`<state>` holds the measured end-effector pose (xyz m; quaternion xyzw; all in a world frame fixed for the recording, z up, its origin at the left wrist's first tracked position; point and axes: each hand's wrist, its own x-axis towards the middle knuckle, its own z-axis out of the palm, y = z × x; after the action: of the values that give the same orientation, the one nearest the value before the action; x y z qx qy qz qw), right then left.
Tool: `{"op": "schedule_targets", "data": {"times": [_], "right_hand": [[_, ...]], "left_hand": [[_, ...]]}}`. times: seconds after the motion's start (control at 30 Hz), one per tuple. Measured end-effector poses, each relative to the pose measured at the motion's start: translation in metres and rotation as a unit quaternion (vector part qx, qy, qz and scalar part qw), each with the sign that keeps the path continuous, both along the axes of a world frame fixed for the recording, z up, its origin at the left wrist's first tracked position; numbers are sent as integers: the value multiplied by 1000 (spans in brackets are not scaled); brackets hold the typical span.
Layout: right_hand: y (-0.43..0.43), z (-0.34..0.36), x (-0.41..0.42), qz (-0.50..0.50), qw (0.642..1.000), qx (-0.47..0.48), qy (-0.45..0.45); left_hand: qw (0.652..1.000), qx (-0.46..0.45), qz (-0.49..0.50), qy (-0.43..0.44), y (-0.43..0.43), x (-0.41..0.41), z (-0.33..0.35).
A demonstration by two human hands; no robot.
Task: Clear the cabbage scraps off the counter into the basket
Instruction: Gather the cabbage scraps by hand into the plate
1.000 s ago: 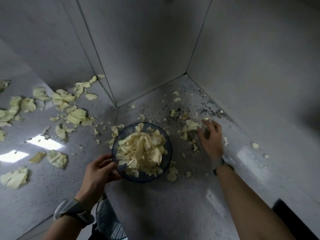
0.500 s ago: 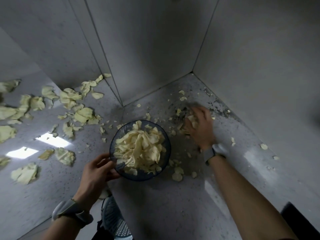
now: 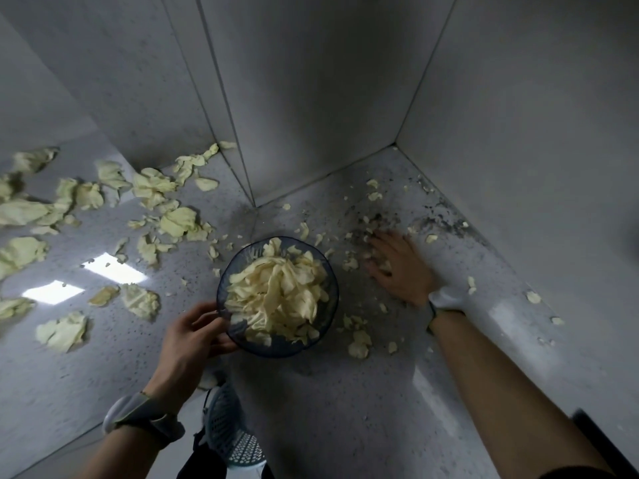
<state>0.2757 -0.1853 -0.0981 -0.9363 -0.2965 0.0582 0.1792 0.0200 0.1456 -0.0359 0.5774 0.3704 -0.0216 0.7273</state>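
Your left hand (image 3: pixel 188 335) grips the basket (image 3: pixel 287 352) rim at its 8 o'clock. Your right hand (image 3: pixel 397 267) lies flat, fingers spread, on the tabletop (image 3: pixel 345 409) at basket's 3 o'clock. Basket's heaped; loose cabbage scraps (image 3: pixel 176 221) lie at 9 to 11 o'clock.

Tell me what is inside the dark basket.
The basket is heaped with pale cabbage scraps. Its bottom is hidden beneath them, so anything under the pile cannot be seen.

Grey walls (image 3: pixel 311 81) meet at a corner, with dark grime (image 3: pixel 446 217) along the right wall's foot.
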Motion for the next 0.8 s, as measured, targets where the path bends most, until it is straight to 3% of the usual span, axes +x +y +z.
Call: {"op": "schedule_targets", "data": {"times": [0.1, 0.37, 0.63, 0.73, 0.8], "right_hand": [[-10, -3, -23, 5, 998, 53, -23], [-3, -9, -67, -71, 994, 44, -65], [19, 6, -61, -105, 994, 1, -6], [29, 19, -63, -166, 980, 93, 58], [39, 31, -69, -223, 944, 202, 136]], "left_hand": [[1000, -6, -4, 1, -2, -3, -2], [1000, -1, -8, -3, -6, -11, 4], [1000, 15, 10, -7, -1, -29, 10], [1000, -3, 25, -10, -1, -35, 14], [999, -10, 30, -13, -1, -40, 18]]}}
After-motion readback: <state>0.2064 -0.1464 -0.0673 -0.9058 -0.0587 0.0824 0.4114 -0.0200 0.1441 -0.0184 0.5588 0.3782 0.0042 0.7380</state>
